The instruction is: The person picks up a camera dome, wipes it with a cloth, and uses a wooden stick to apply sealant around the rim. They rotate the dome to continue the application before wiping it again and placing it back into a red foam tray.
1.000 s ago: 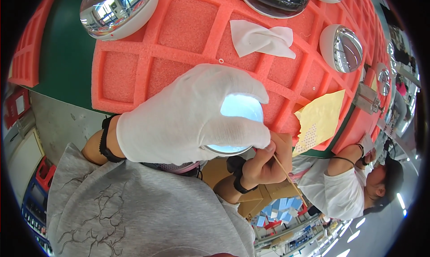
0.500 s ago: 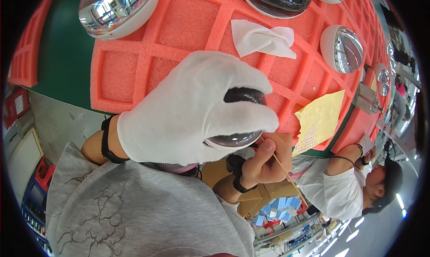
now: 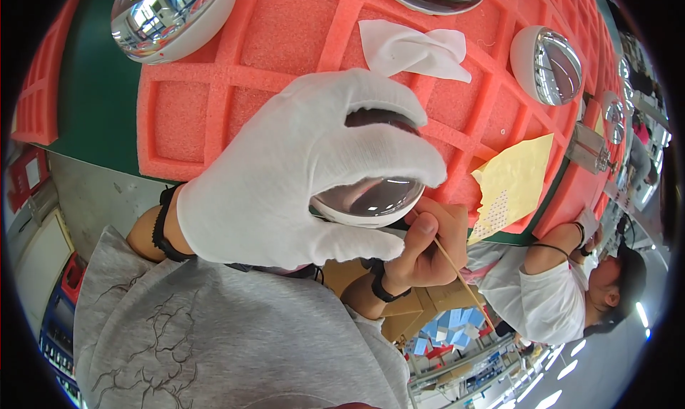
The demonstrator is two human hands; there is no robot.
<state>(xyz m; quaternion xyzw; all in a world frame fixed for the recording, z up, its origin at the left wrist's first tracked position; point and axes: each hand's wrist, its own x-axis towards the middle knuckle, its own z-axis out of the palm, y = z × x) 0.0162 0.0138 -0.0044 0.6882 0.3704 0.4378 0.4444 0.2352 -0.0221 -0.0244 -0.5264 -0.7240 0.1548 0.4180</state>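
My left hand [image 3: 285, 174], in a white glove, is closed around a glossy dome-shaped lens [image 3: 374, 196] with a white edge. Its fingers spread over the top, and the clear dark dome shows in the gaps between them. My bare right hand [image 3: 432, 243] pinches a thin wooden stick [image 3: 454, 268] just beside the lens's right edge. One end of the stick slants down to the right; the other meets the fingers close to the white edge. Whether that end touches the lens, I cannot tell.
Pink foam trays [image 3: 285, 34] with square pockets cover the green table [image 3: 96, 116]. Nearby are a large dome lens [image 3: 175, 17], another lens [image 3: 548, 65], a crumpled white cloth [image 3: 414, 49], torn yellow paper [image 3: 514, 184] and a metal container [image 3: 587, 149]. A co-worker [image 3: 556, 280] sits to the right.
My left hand has shifted its fingers and tilted the lens, so more of the dome shows below the fingers and the thumb lies lower. My right hand stays beside it with the stick.
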